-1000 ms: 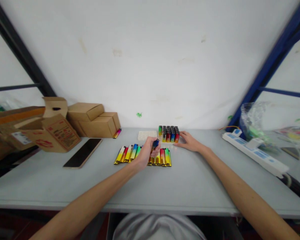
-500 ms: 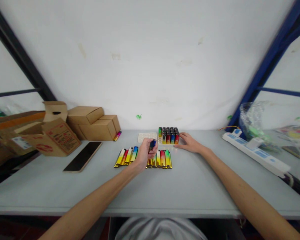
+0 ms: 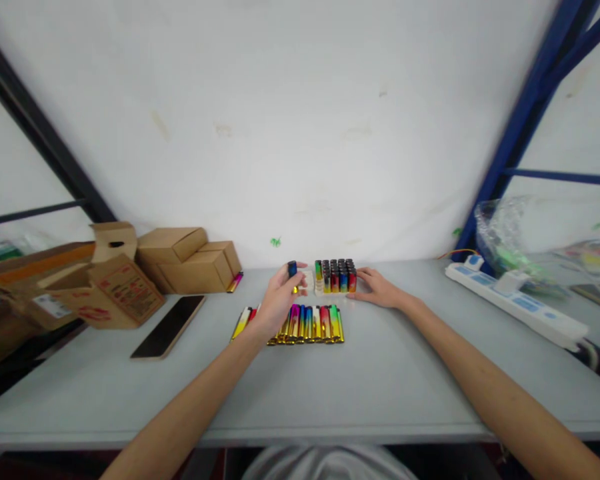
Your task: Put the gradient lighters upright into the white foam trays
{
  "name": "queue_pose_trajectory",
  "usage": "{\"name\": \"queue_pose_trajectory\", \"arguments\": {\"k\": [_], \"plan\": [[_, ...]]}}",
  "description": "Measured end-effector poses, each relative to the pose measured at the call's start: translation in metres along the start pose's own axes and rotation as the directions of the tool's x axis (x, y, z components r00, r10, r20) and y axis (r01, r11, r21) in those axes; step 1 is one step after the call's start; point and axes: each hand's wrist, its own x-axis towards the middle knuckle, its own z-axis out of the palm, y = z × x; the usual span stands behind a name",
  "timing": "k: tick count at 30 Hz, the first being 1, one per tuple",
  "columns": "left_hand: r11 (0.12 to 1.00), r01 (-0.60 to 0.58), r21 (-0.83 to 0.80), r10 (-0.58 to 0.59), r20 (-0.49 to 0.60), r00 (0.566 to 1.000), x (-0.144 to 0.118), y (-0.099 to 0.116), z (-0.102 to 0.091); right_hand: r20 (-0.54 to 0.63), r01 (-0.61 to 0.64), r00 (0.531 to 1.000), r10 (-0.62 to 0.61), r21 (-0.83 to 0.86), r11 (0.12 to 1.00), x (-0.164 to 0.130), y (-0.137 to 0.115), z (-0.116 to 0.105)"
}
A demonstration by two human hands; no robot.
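My left hand (image 3: 276, 297) is closed around a lighter (image 3: 293, 269) with a dark blue top, held upright over the left part of a clear plastic tray (image 3: 320, 287). Black-topped lighters (image 3: 339, 280) in several colours stand upright in rows in the tray's right part. My right hand (image 3: 381, 291) grips the tray's right end, its thumb at the front corner and its fingers along the side. In front of the tray lies a row of loose lighters (image 3: 316, 325) with gold bases, partly hidden by my left hand and wrist.
A dark flat phone-like slab (image 3: 169, 328) lies left on the grey table (image 3: 360, 393). Behind it stand an open carton (image 3: 125, 290) and closed cardboard boxes (image 3: 195, 267), with a pink and yellow lighter (image 3: 235, 282) beside them. A white power strip (image 3: 517, 303) runs along the right.
My left hand has moved left and away from me over the tray, and the lighter in it now stands more upright. The right hand stays at the tray's end. The view has shifted slightly.
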Motion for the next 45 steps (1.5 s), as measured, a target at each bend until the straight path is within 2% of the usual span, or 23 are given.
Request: {"name": "queue_pose_trajectory", "arguments": {"k": [4,8,13,19,23,25,29,36,45], "plan": [[0.998,-0.039,0.05,0.042,-0.049,0.998,0.013,-0.002,-0.003,0.007,-0.003,1.0,0.003,-0.001,1.0,0.001,0.0,0.0],[0.994,-0.028,0.102,0.039,-0.104,0.994,0.035,0.001,-0.002,0.013,-0.007,1.0,0.007,0.002,1.0,0.0,0.001,0.0],[0.984,-0.023,0.174,0.03,-0.038,0.999,0.061,0.005,0.0,-0.006,-0.006,1.0,0.006,0.014,1.0,0.0,0.001,0.001],[0.92,-0.063,0.386,0.065,0.008,0.998,0.07,-0.01,0.001,0.009,-0.011,1.0,0.01,0.019,1.0,0.002,-0.003,-0.001],[0.841,-0.155,0.518,0.182,-0.001,0.983,0.077,-0.017,-0.007,0.001,-0.006,1.0,0.006,0.018,1.0,0.002,-0.003,-0.001],[0.779,-0.222,0.587,0.224,0.07,0.972,0.082,-0.019,-0.012,-0.001,0.002,1.0,-0.001,0.011,1.0,0.002,-0.002,-0.001],[0.683,-0.294,0.669,0.175,0.241,0.955,0.089,-0.025,-0.018,-0.001,0.003,1.0,-0.003,-0.006,1.0,0.003,0.0,0.001],[0.57,-0.455,0.684,0.212,0.412,0.886,0.099,-0.029,-0.014,0.005,-0.004,1.0,0.004,-0.001,1.0,0.002,0.0,0.001],[0.539,-0.47,0.699,0.222,0.421,0.88,0.105,-0.037,-0.02,0.002,-0.011,1.0,0.011,-0.013,1.0,0.002,0.005,0.003]]}}
